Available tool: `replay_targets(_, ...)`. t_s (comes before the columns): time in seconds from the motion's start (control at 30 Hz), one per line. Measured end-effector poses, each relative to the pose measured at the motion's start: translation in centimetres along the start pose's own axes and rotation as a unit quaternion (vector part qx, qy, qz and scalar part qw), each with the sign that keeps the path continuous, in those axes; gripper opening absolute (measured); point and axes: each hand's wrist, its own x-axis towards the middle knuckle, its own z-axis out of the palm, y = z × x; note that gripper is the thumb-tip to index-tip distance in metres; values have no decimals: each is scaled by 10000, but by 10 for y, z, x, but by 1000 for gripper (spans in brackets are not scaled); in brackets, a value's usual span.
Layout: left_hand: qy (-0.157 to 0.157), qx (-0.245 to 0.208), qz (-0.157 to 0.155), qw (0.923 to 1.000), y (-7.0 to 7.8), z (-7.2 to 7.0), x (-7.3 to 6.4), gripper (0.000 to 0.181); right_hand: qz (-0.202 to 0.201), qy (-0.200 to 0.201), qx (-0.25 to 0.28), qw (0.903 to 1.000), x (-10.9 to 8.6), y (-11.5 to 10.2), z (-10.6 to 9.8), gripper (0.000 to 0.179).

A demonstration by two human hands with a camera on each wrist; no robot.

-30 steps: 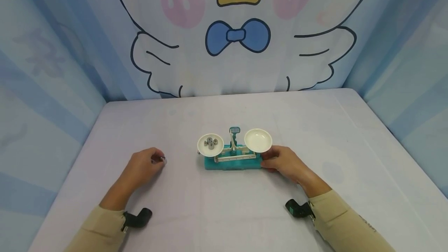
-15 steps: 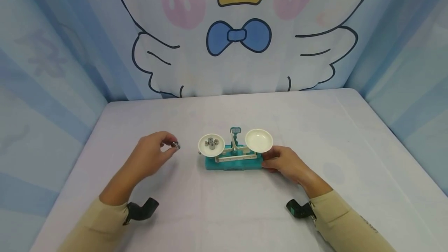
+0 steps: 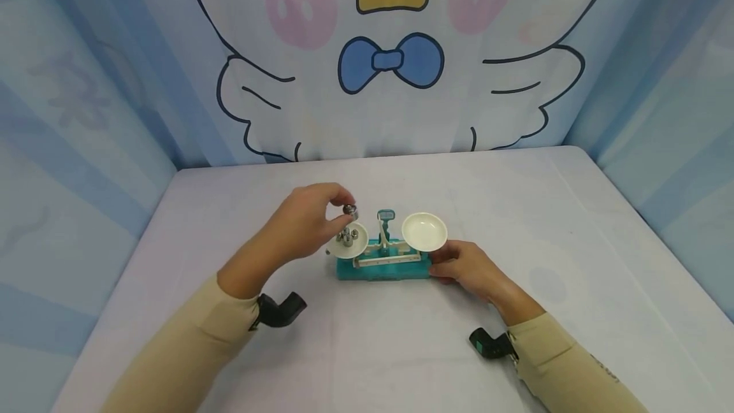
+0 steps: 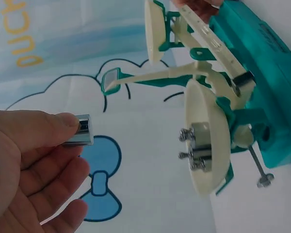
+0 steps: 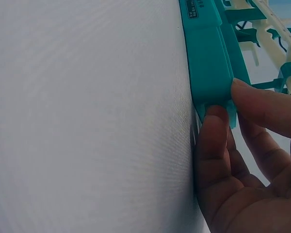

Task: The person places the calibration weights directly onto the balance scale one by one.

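Observation:
A teal balance scale stands mid-table, with a white pan at each end. Several small metal weights sit in its left pan. My left hand pinches a shiny cylindrical weight between thumb and fingertips, raised just above the far side of that pan. The right pan holds nothing and rides higher than the left one. At the right end of the base, my right hand grips the edge, thumb on top and fingers curled against the end.
A white cloth covers the table. Behind it hangs a printed curtain with a blue bow. Black wrist cameras stick out from both sleeves over the tabletop.
My left hand has lifted the weight off the table on the left and carried it rightward to the left pan. The right hand and the scale have stayed put.

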Motion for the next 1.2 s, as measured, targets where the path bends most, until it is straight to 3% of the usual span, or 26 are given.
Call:
replay_targets(0.43, -382, -7, 718, 9967, 44, 23, 39, 22, -18, -80, 91, 9999, 0, 0, -2, 36)
replay_targets(0.7, -521, 443, 1076, 9918, 59, 43, 57, 20, -88, -91, 94, 9999, 2, 3, -3, 35)
replay_targets(1.03, -1011, 1048, 932, 9849, 65, 60, 69, 20, -81, -75, 87, 9999, 2, 3, -3, 36)
replay_targets(1.2, -1094, 1205, 872, 9828, 66, 64, 70, 19, -92, -58, 116, 9999, 2, 4, -3, 36)
